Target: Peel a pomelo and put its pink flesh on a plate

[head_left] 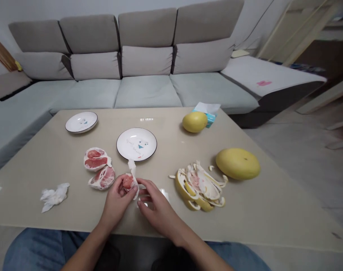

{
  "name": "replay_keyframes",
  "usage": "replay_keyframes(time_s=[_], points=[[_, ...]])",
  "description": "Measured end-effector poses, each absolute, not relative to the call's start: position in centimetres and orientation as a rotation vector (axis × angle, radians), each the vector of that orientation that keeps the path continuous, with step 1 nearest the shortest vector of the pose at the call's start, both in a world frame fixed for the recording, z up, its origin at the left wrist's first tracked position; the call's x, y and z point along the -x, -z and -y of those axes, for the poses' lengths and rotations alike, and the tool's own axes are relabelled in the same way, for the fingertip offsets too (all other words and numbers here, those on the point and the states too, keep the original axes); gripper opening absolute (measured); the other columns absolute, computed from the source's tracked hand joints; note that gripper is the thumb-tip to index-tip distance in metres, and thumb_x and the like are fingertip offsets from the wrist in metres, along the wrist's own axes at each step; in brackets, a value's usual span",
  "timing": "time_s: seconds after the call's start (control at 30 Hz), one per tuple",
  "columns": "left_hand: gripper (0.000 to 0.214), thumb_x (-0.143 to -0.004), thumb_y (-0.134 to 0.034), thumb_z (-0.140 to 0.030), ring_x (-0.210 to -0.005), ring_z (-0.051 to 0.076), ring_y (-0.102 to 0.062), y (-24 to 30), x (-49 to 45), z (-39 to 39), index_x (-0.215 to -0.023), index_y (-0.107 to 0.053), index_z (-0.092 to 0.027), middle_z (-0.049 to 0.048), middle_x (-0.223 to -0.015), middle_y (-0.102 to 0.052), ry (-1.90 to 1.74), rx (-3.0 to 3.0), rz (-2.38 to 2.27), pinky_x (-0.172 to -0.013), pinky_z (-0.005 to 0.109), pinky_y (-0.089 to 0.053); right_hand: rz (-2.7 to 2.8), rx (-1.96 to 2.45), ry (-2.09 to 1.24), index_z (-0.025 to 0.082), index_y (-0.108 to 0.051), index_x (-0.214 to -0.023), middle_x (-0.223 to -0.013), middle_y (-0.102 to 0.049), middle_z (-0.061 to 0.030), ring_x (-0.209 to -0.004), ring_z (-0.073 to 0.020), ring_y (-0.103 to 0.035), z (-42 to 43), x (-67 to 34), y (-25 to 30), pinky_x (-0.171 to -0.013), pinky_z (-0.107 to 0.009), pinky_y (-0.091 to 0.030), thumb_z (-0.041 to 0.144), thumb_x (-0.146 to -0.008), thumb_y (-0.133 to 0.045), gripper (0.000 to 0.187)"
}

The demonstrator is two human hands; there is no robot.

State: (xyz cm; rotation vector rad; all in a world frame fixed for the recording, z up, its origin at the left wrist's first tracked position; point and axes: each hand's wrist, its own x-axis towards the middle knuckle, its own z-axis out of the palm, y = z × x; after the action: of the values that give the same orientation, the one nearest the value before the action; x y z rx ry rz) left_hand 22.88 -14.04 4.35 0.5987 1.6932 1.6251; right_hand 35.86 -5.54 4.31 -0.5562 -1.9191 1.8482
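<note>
My left hand (119, 197) is closed around a pomelo segment (128, 181), pink flesh showing, with white membrane (132, 167) peeled partly away and sticking up. Just to its right is my right hand (156, 207), its fingers curved and apart, the fingertips close to the membrane; whether they touch it I cannot tell. Left of my hands lie peeled pomelo pieces: a larger one (96, 159) with red flesh exposed, and another (103, 178) still partly in white membrane. Beyond my hands sits a white dark-rimmed plate (131, 141) with a small pink bit near its front edge.
A pile of pomelo peel (199, 188) is to the right. Two whole yellow pomelos, one near (237, 163) and one far (194, 122), lie by a tissue pack (211, 117). A second plate (81, 121) stands back left; a crumpled tissue (55, 196) lies front left.
</note>
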Motion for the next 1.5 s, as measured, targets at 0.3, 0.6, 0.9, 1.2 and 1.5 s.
replay_keyframes(time_s=[0.3,0.6,0.9,1.2,1.5], points=[[0.045,-0.068,-0.084,-0.039,-0.080,0.016,-0.058,-5.1,-22.9,15.8,-0.103,-0.066,-0.017,0.0035,-0.088,-0.062,-1.408,-0.563,-1.201,-0.065,0.022,-0.047,1.518,0.581,-2.262,0.023,-0.065,-0.114,-0.109,-0.069,-0.0054,-0.099,-0.0196,-0.063,2.7,-36.4,-5.7,-0.093,-0.036,-0.047,0.042,-0.078,-0.077,0.043],[0.043,-0.064,-0.085,-0.046,-0.062,0.011,-0.047,-5.8,-23.9,15.7,-0.086,-0.062,-0.017,-0.0033,-0.070,-0.053,-1.425,-0.539,-1.293,-0.054,0.019,-0.041,1.670,0.590,-2.058,0.020,-0.071,-0.087,-0.082,-0.064,-0.0007,-0.076,-0.0154,-0.057,3.6,-36.4,-6.4,-0.071,-0.027,-0.045,0.040,-0.077,-0.078,0.023],[0.042,-0.063,-0.085,-0.042,-0.070,0.014,-0.054,-6.6,-24.5,15.7,-0.089,-0.065,-0.017,0.0005,-0.077,-0.060,-1.554,-0.461,-1.369,-0.062,0.022,-0.045,1.667,0.527,-1.748,0.024,-0.075,-0.074,-0.074,-0.064,-0.0027,-0.069,-0.0174,-0.056,4.2,-36.5,-6.6,-0.069,-0.030,-0.046,0.038,-0.078,-0.077,0.015],[0.035,-0.067,-0.084,-0.039,-0.061,0.010,-0.051,-7.4,-24.2,15.6,-0.084,-0.064,-0.016,-0.0013,-0.073,-0.057,-1.691,-0.451,-1.364,-0.055,0.020,-0.045,1.560,0.506,-1.839,0.024,-0.073,-0.074,-0.079,-0.065,-0.0025,-0.075,-0.0175,-0.056,3.9,-36.8,-6.5,-0.072,-0.029,-0.044,0.040,-0.080,-0.076,0.017],[0.046,-0.058,-0.091,-0.038,-0.063,0.009,-0.058,-7.7,-23.1,15.5,-0.085,-0.060,-0.017,-0.0015,-0.079,-0.063,-1.871,-0.239,-1.345,-0.054,0.016,-0.048,1.638,0.378,-2.026,0.021,-0.072,-0.072,-0.077,-0.062,-0.0024,-0.069,-0.0154,-0.055,3.0,-37.1,-6.7,-0.066,-0.028,-0.044,0.043,-0.079,-0.077,0.024]])
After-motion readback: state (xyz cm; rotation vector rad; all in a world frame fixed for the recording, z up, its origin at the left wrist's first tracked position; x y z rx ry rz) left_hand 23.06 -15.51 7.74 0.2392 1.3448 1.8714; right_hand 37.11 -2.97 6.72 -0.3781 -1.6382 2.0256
